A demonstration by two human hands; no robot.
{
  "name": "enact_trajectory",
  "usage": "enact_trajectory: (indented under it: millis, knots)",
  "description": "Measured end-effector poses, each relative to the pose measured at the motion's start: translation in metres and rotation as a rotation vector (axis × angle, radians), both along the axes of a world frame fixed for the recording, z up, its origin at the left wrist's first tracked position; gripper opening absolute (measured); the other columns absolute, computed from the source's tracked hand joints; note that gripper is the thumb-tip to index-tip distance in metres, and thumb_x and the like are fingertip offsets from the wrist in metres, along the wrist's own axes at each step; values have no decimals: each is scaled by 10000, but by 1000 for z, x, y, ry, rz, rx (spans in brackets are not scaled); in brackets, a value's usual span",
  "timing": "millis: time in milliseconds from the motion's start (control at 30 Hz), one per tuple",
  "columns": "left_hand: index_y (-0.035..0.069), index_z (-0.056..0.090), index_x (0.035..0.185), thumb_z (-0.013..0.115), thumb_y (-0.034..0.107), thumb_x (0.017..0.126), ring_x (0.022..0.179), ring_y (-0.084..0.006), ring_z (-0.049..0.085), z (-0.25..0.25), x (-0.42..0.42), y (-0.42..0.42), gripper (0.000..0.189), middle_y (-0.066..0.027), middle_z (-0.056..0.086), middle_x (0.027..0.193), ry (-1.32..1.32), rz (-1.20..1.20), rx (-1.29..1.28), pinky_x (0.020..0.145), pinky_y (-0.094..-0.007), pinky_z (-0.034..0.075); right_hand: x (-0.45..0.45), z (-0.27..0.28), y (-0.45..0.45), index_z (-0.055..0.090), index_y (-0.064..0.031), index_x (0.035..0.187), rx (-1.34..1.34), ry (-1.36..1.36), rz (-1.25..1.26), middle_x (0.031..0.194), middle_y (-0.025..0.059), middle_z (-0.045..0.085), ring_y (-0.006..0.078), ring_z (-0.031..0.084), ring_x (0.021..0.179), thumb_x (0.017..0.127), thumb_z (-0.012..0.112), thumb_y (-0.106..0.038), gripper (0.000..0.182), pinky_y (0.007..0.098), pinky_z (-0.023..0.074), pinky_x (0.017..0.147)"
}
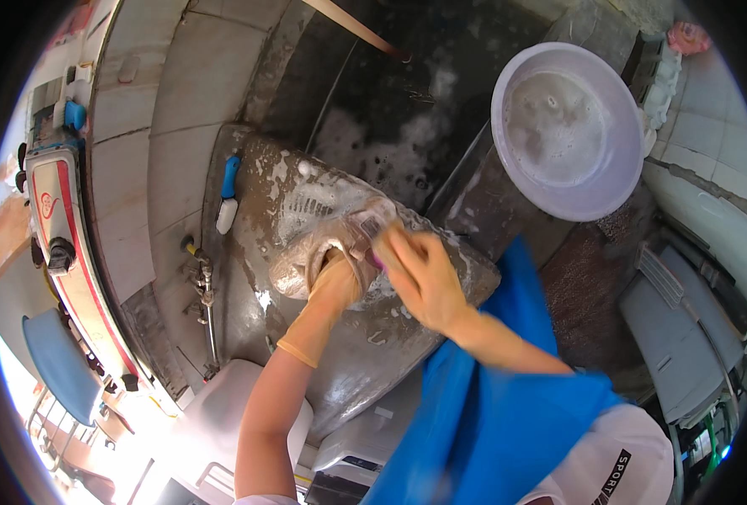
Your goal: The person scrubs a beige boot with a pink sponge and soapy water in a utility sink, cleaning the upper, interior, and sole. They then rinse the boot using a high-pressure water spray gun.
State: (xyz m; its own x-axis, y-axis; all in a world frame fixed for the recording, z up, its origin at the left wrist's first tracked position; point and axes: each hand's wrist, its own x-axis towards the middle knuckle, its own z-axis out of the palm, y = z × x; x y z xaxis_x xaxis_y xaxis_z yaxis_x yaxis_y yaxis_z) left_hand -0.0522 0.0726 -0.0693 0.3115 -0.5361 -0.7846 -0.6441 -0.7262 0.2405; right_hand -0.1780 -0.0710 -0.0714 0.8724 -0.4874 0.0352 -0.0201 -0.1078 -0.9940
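On a wet, soapy stone slab (348,353), my left hand (335,278) in a tan rubber glove reaches into the opening of a foam-covered beige shoe (294,271); its fingers are hidden inside. My right hand (420,271), also gloved, is closed round a brush, blurred and mostly hidden, with a bit of purple showing. The brush lies against the far side of the shoe. A blue-handled brush (229,183) with a white head lies by the wall on the slab's left edge.
A lavender basin (566,132) of sudsy water stands at the upper right. Beyond the slab is a dark trough (398,113) with foam. Metal taps (206,290) stick out at the left wall. A dustpan (670,328) stands at the right; a blue apron (493,429) hangs below.
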Motion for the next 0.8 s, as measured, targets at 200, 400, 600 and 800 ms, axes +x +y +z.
enact_trajectory:
  millis: [200,400,600,800]
  knots:
    - [29,618,1344,493,105,1025,1298,-318,571,-12,-2,-1,351,-145,625,1337,-12,-129,5,1144,-394,422,104,-18,-57,587,-112,1460,-124,402,414,1334,158,637,379,609,1070,998,623,-174,468,418,505,964]
    - [14,599,1369,537,103,966,1301,-312,579,-44,-12,31,416,-172,612,1381,-86,47,-224,1120,-415,445,42,-26,-43,647,-94,1325,-266,101,208,1284,121,658,378,583,935,1007,608,-241,352,449,519,823]
    - [-9,604,1376,508,199,987,1257,-415,592,-36,-10,27,452,-257,637,1346,-158,-2,-242,1084,-448,449,33,-54,-46,634,-109,1419,-199,164,239,1411,97,623,334,574,1005,1042,565,-235,404,418,500,948]
    - [-14,648,1293,544,214,969,1254,-427,597,-75,-24,54,410,-261,659,1299,-234,-38,-339,1049,-459,466,117,-32,-72,635,-89,1414,-275,261,536,1205,176,667,339,614,967,1045,568,-267,415,428,515,905]
